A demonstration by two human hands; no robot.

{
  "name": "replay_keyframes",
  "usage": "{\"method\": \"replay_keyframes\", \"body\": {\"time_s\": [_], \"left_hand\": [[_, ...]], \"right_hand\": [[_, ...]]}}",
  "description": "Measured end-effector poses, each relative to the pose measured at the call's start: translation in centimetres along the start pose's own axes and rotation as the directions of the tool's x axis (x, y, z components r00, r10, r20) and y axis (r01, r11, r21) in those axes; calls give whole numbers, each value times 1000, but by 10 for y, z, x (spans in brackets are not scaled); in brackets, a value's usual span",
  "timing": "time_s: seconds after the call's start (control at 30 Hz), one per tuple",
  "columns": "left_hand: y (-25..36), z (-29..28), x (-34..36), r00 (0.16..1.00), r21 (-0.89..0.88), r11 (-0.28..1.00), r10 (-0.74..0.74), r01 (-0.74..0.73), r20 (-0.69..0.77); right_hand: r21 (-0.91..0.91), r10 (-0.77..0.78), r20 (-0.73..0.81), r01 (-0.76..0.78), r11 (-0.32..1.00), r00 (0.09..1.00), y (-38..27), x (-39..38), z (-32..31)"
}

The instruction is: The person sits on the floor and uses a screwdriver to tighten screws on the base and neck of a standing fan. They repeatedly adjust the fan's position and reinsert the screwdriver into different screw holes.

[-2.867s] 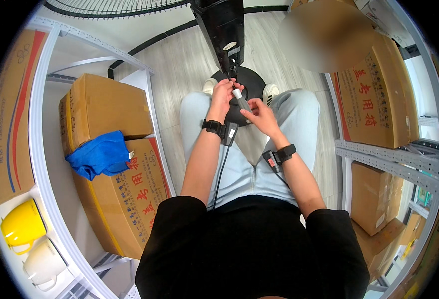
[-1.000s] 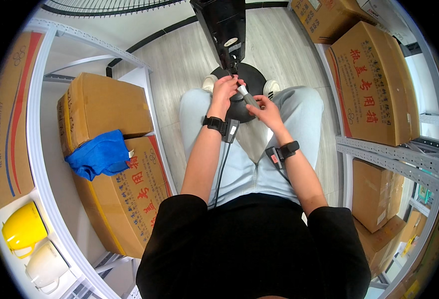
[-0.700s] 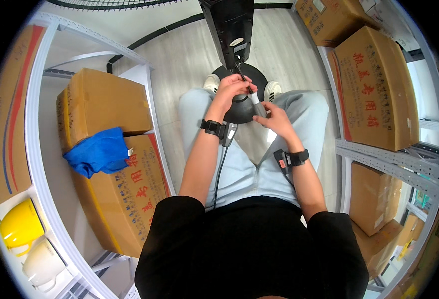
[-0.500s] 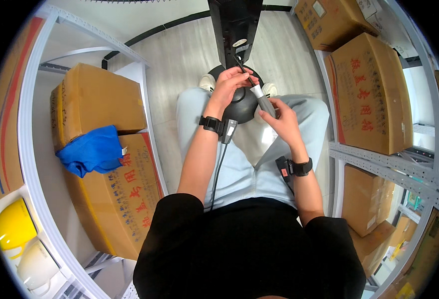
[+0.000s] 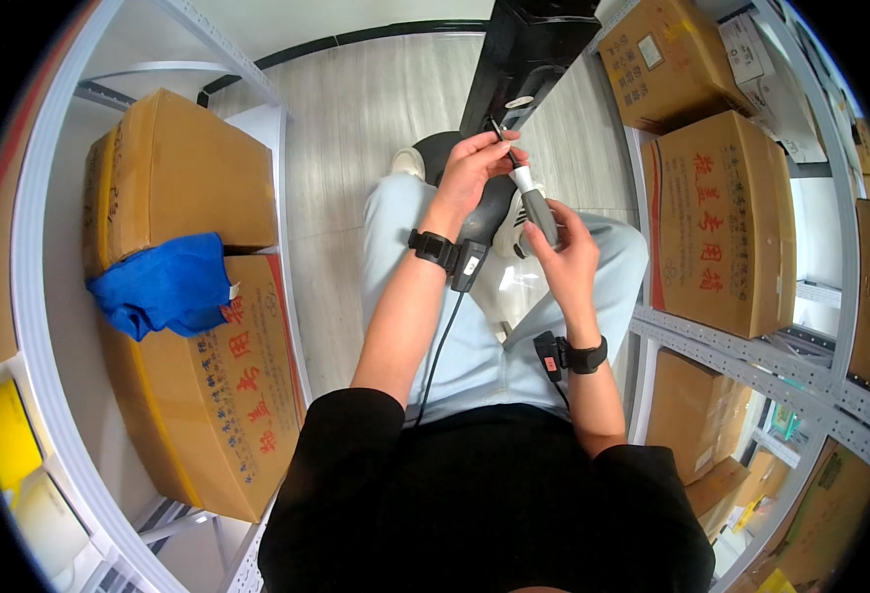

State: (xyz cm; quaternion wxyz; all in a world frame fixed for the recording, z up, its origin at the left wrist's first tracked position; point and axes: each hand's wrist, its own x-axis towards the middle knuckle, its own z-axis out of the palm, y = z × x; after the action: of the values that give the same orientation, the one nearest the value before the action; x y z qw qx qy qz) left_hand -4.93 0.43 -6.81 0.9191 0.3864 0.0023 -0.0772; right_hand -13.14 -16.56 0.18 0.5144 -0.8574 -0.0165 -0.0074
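Observation:
I sit with a screwdriver held over my knees; it has a grey handle, a white collar and a thin dark shaft. My right hand grips the handle from below. My left hand pinches the shaft near its tip, close to the black upright column of a stand. Both wrists carry black bands with small devices, and a black cable hangs from the left one. The stand's round dark base lies on the floor behind my hands, partly hidden.
A metal shelf rack on my left holds cardboard boxes with a blue cloth on one, and a yellow object lower down. More cardboard boxes fill the rack on my right. Pale wood floor lies ahead.
My view has shifted and drawn in closer. My hands have risen a little toward the black column, the left now pinching the shaft tip while the right keeps the handle.

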Motion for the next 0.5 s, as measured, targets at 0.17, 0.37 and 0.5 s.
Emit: {"method": "replay_keyframes", "body": {"time_s": [0.17,0.37,0.5], "left_hand": [[1,5,-2,1000,-89,996,9,-7,21],[1,3,-4,996,-248,969,5,16,84],[1,0,-5,996,-228,974,8,13,90]], "right_hand": [[-177,-112,-79,97,979,990,-3,-1,6],[-454,-438,-58,367,812,897,-5,-6,15],[-493,-484,-34,406,769,875,0,-6,20]]}}
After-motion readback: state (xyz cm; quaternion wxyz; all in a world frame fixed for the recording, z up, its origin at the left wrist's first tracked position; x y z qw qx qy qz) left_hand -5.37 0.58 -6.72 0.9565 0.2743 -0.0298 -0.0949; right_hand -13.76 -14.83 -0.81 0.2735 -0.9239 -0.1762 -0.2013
